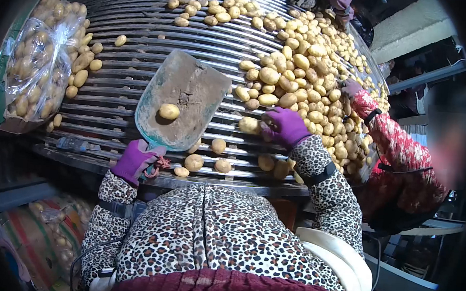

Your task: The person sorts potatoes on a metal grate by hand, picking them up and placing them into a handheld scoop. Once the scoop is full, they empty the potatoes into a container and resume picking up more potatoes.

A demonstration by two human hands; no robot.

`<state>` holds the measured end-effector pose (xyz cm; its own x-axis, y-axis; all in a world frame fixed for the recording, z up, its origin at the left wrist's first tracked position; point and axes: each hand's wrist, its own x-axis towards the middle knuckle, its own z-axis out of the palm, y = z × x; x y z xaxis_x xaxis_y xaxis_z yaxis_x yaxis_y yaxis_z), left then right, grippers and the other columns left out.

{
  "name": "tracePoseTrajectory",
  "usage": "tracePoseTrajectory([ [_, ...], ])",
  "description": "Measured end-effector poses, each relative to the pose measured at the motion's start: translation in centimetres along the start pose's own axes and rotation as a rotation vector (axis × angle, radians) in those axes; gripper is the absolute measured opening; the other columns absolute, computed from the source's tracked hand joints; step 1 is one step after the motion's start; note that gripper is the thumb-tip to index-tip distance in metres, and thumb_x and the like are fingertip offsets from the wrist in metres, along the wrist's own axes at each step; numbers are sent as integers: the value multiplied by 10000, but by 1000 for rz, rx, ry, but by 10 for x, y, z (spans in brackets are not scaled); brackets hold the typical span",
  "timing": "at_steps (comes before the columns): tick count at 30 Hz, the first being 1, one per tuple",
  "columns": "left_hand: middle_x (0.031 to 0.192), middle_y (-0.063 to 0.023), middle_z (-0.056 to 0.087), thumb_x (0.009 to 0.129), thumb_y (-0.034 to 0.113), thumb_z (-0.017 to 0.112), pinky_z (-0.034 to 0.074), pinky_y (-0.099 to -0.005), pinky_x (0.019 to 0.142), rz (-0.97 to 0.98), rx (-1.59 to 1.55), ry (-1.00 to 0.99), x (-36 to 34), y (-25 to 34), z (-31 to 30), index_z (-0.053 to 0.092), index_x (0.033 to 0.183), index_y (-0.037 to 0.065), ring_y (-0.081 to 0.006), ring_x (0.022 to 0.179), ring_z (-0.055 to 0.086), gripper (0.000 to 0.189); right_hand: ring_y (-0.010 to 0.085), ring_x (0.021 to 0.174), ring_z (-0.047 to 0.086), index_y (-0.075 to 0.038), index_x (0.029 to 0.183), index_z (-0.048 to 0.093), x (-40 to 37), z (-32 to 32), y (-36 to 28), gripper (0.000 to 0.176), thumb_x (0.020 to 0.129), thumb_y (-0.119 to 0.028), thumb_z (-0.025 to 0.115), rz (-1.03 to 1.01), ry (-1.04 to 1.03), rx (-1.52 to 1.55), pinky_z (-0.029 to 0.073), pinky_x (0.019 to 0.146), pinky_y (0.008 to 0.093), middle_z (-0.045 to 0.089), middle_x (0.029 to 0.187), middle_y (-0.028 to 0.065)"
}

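Note:
My left hand (134, 160), in a purple glove, is closed around the handle of a green, dirt-caked scoop (155, 94). The scoop lies over the metal bars, and a single potato (169, 111) sits in it. Also gloved in purple, my right hand (285, 126) has its fingers curled at the end of a potato (249, 125), apparently gripping it. Just beyond that hand spreads a large heap of potatoes (303, 74). A few loose potatoes (218, 146) rest on the bars between my hands.
A slatted metal table (127, 35) stretches ahead. At its left stands a box of potatoes (39, 61) lined with clear plastic. On the right, a co-worker's gloved hand (351, 89) reaches into the heap; another person's hand (342, 15) is at the far side. A striped sack (37, 234) stands lower left.

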<state>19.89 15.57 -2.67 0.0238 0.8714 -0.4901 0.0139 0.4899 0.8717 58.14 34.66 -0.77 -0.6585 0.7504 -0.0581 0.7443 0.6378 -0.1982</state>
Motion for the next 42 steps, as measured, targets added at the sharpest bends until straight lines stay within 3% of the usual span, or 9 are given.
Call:
tracePoseTrajectory([
  [2, 817, -64, 647, 908, 182, 649, 482, -253, 506, 60, 10, -34, 9, -6, 3, 576, 1008, -17, -107, 640, 608, 234, 311, 892, 636, -163, 1057, 650, 20, -27, -1, 286, 807, -296, 684, 139, -100, 39, 512, 759, 427, 649, 970, 113],
  [4, 819, -51, 643, 909, 194, 655, 478, -247, 514, 193, 66, -15, 8, -10, 6, 576, 1007, -13, -97, 653, 602, 242, 315, 875, 634, -160, 1136, 633, 44, -27, 15, 367, 796, -263, 723, -68, 347, 48, 518, 704, 431, 656, 949, 121],
  [11, 819, -32, 634, 890, 214, 678, 478, -256, 516, -15, -12, -21, -1, 4, 10, 588, 1032, 9, -88, 656, 589, 265, 310, 953, 648, -192, 1243, 576, 108, -20, 20, 557, 742, -362, 748, 180, 69, -316, 535, 770, 410, 636, 1055, 112],
  [16, 845, -32, 646, 889, 200, 683, 487, -247, 555, 17, 56, -21, -3, 12, 9, 600, 1076, -5, -84, 698, 590, 290, 188, 926, 637, -49, 1224, 585, 111, 3, 6, 550, 764, -263, 798, 221, 170, 965, 529, 829, 334, 668, 1012, 84],
  [20, 868, -22, 645, 884, 210, 688, 489, -246, 569, -97, 0, -25, -8, 17, 9, 601, 1082, -5, -81, 713, 592, 305, 135, 857, 623, -71, 1312, 543, 110, -12, -46, 553, 818, -190, 761, -214, 13, 1309, 526, 813, 282, 631, 1104, 83],
  [22, 868, -22, 642, 882, 210, 690, 486, -240, 533, -72, 22, -7, -9, 17, 8, 601, 1078, -3, -79, 693, 590, 302, 213, 1006, 630, -86, 1272, 579, 116, -49, -18, 492, 823, -194, 748, 186, 53, 985, 507, 888, 349, 657, 1119, 120],
  [26, 870, -25, 644, 872, 219, 702, 488, -243, 551, -75, -43, -10, -11, 17, 8, 604, 1054, 4, -82, 705, 593, 298, 331, 1178, 542, -167, 1339, 530, 111, -60, 100, 633, 792, -423, 719, 348, 260, 20, 430, 1015, 412, 601, 1231, 180],
  [32, 827, -29, 650, 869, 206, 703, 493, -261, 628, -82, -72, -16, -12, 23, 6, 606, 1018, -9, -91, 699, 594, 279, 350, 1228, 485, -200, 1203, 598, 45, -33, 82, 502, 775, -453, 672, 295, 137, -57, 400, 1004, 542, 517, 1301, 167],
  [42, 694, -27, 599, 912, 191, 626, 436, -234, 446, -145, 46, 43, -6, 22, 10, 579, 947, 24, -86, 521, 553, 177, 437, 1409, 225, -242, 1429, 421, -79, -1, -23, 704, 818, -516, 637, 185, -109, 61, 194, 1119, 592, 187, 1540, 249],
])
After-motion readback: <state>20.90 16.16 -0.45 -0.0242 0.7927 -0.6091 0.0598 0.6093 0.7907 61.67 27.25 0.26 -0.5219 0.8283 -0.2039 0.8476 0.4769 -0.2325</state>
